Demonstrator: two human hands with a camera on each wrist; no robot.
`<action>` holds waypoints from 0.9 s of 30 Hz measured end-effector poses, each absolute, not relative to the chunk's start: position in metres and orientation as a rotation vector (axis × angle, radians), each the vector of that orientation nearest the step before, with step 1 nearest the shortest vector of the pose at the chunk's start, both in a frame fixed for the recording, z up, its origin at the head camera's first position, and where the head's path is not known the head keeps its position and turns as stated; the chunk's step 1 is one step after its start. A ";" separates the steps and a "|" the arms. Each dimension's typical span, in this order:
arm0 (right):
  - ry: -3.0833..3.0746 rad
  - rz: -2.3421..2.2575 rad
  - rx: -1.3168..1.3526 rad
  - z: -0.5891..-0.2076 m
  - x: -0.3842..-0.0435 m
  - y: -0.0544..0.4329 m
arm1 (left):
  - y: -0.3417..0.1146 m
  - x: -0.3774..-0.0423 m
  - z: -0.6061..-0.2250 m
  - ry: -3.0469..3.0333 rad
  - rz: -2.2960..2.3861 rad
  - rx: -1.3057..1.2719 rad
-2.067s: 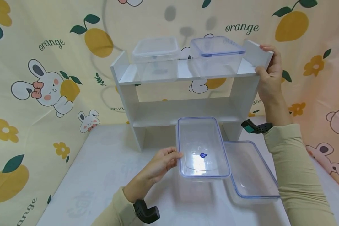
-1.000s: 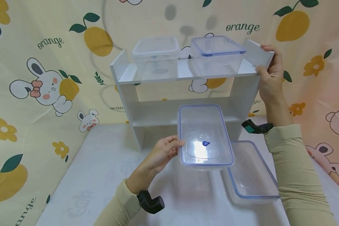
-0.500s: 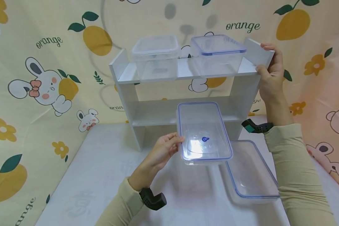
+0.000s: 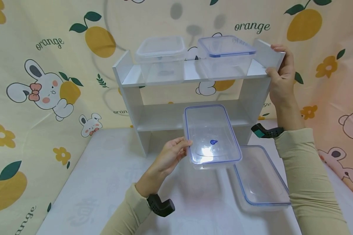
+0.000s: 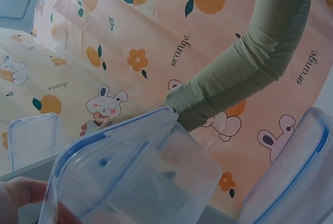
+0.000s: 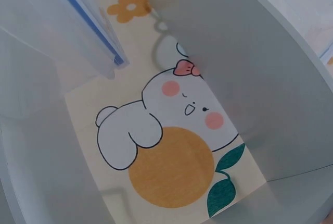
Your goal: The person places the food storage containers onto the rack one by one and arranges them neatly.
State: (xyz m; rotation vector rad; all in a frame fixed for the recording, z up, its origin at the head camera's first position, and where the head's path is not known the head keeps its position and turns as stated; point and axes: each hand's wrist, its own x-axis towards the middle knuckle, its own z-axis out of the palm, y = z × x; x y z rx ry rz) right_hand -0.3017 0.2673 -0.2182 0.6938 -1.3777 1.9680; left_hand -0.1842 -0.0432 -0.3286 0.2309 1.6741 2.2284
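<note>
In the head view my left hand (image 4: 171, 156) pinches the left edge of a clear food storage container (image 4: 213, 130) with a blue-rimmed lid and a small blue valve. This container is held up in front of the middle shelf, its lid tilted toward me. The left wrist view shows the thumb and fingers (image 5: 23, 193) at the rim. At the upper right, my right hand (image 4: 283, 76) grips the top of the right side panel of a white shelf unit (image 4: 182, 116). The right wrist view looks into the shelf, with that hand out of sight.
On the top shelf stand a container with a frosted lid (image 4: 161, 60) and a blue-rimmed container (image 4: 227, 58). A larger blue-rimmed container (image 4: 263, 176) rests on the white table (image 4: 106, 195), right of the held one. Behind hangs a patterned cloth (image 4: 47, 130).
My left hand has raised the held container from low in front of the shelf up to the middle shelf's height, slowing lately. The right hand keeps its grip on the side panel.
</note>
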 end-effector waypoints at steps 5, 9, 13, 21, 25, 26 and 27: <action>-1.378 1.967 0.685 -0.218 -0.302 0.267 | -0.041 -0.185 -0.329 1.685 2.241 0.228; -1.373 1.967 0.687 -0.218 -0.302 0.267 | -0.041 -0.187 -0.328 1.716 2.227 0.233; -1.370 1.972 0.690 -0.217 -0.302 0.266 | -0.041 -0.189 -0.328 1.739 2.221 0.243; -1.366 1.984 0.691 -0.218 -0.301 0.267 | -0.040 -0.192 -0.327 1.757 2.218 0.245; -1.370 1.976 0.690 -0.219 -0.301 0.268 | -0.038 -0.192 -0.325 1.767 2.217 0.252; -1.370 1.966 0.701 -0.220 -0.302 0.268 | -0.038 -0.192 -0.325 1.765 2.216 0.248; -1.368 1.966 0.707 -0.220 -0.302 0.267 | -0.038 -0.191 -0.324 1.764 2.215 0.243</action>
